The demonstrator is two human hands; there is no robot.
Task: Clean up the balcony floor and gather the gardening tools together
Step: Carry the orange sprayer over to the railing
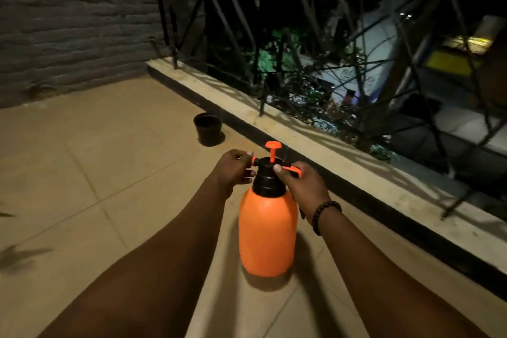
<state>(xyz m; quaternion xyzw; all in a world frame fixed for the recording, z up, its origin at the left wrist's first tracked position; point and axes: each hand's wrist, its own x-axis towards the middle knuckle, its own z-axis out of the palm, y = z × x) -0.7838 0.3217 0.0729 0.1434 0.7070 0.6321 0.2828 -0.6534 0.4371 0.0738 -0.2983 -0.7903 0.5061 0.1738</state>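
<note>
- Both your hands are on the head of the orange sprayer bottle [267, 230]: your left hand [233, 170] pinches the nozzle tip at the head's 9 o'clock side, and your right hand [304, 186] curls round the orange trigger handle at its 3 o'clock side, thumb pressed on the black cap.
- Balcony floor [96, 173]: broad, smooth beige tiles with thin grout lines. A pale concrete kerb [315, 143] under the black iron railing [233, 22] runs from 12 towards 4 o'clock.
- Wall [68, 22] at 10 o'clock: rough, ridged grey courses.
- Sprayer: a rounded, matte plastic body standing upright on the tile at the centre, just inside the kerb, with a black screw collar and a slim orange pump plunger [273, 149] raised above it.
- Black pot [207, 127]: small, round, tapered and seemingly empty, at 11 o'clock from the sprayer, well apart from it.
- Step in hand, as I judge it: you are securing the sprayer as one of the tools to gather.
- Next move likely calls for a firm lift by the handle, kept upright since it may hold water, then collecting the pot.
</note>
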